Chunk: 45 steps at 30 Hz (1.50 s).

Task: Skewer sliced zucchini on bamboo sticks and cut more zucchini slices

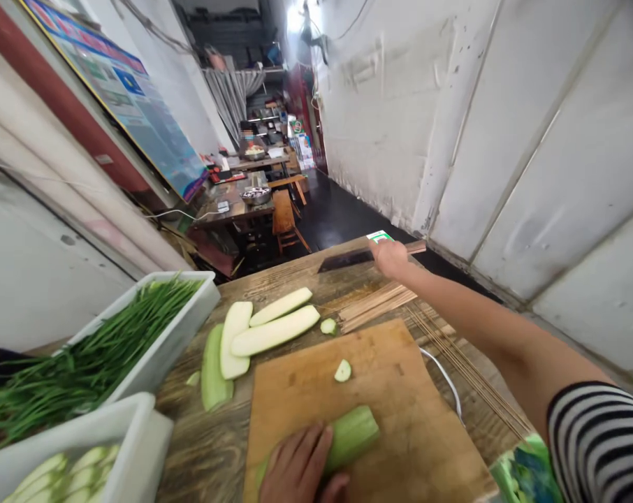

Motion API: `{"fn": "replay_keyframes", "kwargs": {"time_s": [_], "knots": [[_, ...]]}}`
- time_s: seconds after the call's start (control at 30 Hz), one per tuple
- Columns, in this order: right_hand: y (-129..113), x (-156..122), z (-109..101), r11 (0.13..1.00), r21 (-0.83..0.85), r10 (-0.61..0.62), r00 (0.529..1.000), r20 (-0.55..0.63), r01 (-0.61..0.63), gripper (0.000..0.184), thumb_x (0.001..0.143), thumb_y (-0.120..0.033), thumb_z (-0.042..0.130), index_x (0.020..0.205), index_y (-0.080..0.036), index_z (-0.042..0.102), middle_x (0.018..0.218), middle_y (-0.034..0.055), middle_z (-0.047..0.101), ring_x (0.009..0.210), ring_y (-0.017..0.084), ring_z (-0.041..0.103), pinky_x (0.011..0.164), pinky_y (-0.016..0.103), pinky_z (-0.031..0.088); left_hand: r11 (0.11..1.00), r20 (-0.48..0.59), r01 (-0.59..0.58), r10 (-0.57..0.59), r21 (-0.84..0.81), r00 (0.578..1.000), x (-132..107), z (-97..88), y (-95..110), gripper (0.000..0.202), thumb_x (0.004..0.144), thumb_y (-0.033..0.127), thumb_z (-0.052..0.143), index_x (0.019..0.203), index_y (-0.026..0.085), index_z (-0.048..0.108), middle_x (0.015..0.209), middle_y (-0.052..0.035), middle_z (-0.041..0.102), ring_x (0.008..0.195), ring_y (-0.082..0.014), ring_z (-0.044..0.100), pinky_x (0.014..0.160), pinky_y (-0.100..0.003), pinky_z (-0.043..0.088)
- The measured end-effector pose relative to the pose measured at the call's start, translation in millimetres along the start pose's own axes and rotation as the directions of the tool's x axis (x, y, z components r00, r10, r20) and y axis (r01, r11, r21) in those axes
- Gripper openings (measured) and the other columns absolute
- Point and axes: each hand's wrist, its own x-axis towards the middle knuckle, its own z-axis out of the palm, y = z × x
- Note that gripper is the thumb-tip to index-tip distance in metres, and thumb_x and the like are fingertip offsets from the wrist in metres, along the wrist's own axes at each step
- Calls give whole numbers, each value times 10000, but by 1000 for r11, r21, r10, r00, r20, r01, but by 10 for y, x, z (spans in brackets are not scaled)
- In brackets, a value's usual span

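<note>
My left hand (300,469) presses down on a green gourd piece (351,434) lying at the near edge of the wooden cutting board (390,391), fingers curled over it. My right hand (388,257) reaches to the far edge of the table and closes around the handle of a cleaver (348,259) that lies flat there. Several long peeled gourd slices (267,328) lie on the table left of the board. A small cut piece (342,370) sits on the board, another (328,325) just beyond it.
A white tub of green chives (107,342) stands at left, and a second white tub with gourd slices (70,468) at the near left. Bamboo skewers (376,304) lie beyond and right of the board. Tables and a stool (284,216) fill the corridor ahead.
</note>
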Motion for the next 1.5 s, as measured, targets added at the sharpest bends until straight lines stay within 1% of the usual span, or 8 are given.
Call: {"fn": "replay_keyframes", "kwargs": {"time_s": [0.37, 0.5, 0.6, 0.87, 1.0, 1.23, 1.4, 1.5], "knots": [[94, -2226, -594, 776, 628, -60, 983, 174, -64, 439, 928, -399, 280, 616, -169, 487, 430, -8, 546, 402, 129, 559, 443, 217, 441, 743, 480, 417, -147, -523, 865, 1246, 66, -252, 167, 758, 277, 551, 839, 162, 641, 880, -89, 618, 846, -214, 551, 796, -338, 417], [166, -3013, -427, 294, 875, 52, 920, 388, -385, 491, 871, -530, 357, 524, -188, 421, 326, -46, 443, 294, 93, 427, 353, 198, 352, 642, 508, 451, -110, -620, 854, 1306, 231, -343, 286, 798, 349, 481, 875, 141, 661, 821, -78, 631, 752, -180, 559, 734, -315, 437], [204, -3354, -252, 203, 885, 71, 907, 414, -420, 476, 869, -500, 405, 521, -176, 441, 308, -47, 453, 282, 78, 409, 364, 187, 328, 438, 542, 568, -196, -697, 817, 1199, 257, -421, 441, 817, 409, 443, 1129, 128, 576, 934, -111, 642, 748, -165, 587, 680, -298, 462], [73, -3580, -62, 530, 781, 106, 939, 327, -332, 321, 892, -433, 365, 661, -213, 387, 407, -81, 465, 309, 110, 503, 353, 191, 343, 508, 463, 693, -516, -512, 721, 1053, 65, -524, 453, 676, 404, 637, 1053, 152, 620, 1160, -140, 565, 1097, -306, 468, 896, -418, 374], [-31, -3614, -254, 773, 593, 68, 960, 272, -223, 197, 918, -318, 304, 870, -197, 451, 446, -67, 517, 333, 144, 543, 422, 229, 388, 892, 457, 247, -52, -379, 888, 733, -214, -164, 486, 789, 447, 512, 1235, 256, 484, 1316, -86, 452, 1182, -272, 415, 958, -440, 339], [-85, -3564, -334, 974, 226, -41, 982, 186, -2, 183, 895, -170, 329, 982, -133, 486, 600, 44, 634, 544, 187, 617, 490, 248, 336, 971, 296, 7, 66, -238, 953, 436, -59, 197, 402, 876, 275, 400, 1264, 176, 434, 1179, -133, 537, 1054, -224, 509, 874, -401, 430], [-41, -3435, -425, 992, -74, -83, 976, 202, 100, 122, 833, -106, 411, 903, -117, 509, 531, 50, 627, 467, 187, 600, 406, 267, 214, 974, 319, -60, 129, -220, 939, 915, 7, 336, 341, 882, 286, 390, 1154, 124, 518, 1058, -141, 592, 967, -219, 545, 847, -383, 447], [-13, -3398, -523, 976, -169, -99, 972, 212, 136, 164, 734, -47, 464, 868, -127, 515, 501, 30, 614, 436, 190, 592, 382, 282, 150, 887, 323, -376, 451, -269, 832, 1179, -26, 330, 307, 899, 231, 339, 1110, 140, 544, 1057, -120, 606, 979, -204, 543, 880, -380, 429]]}}
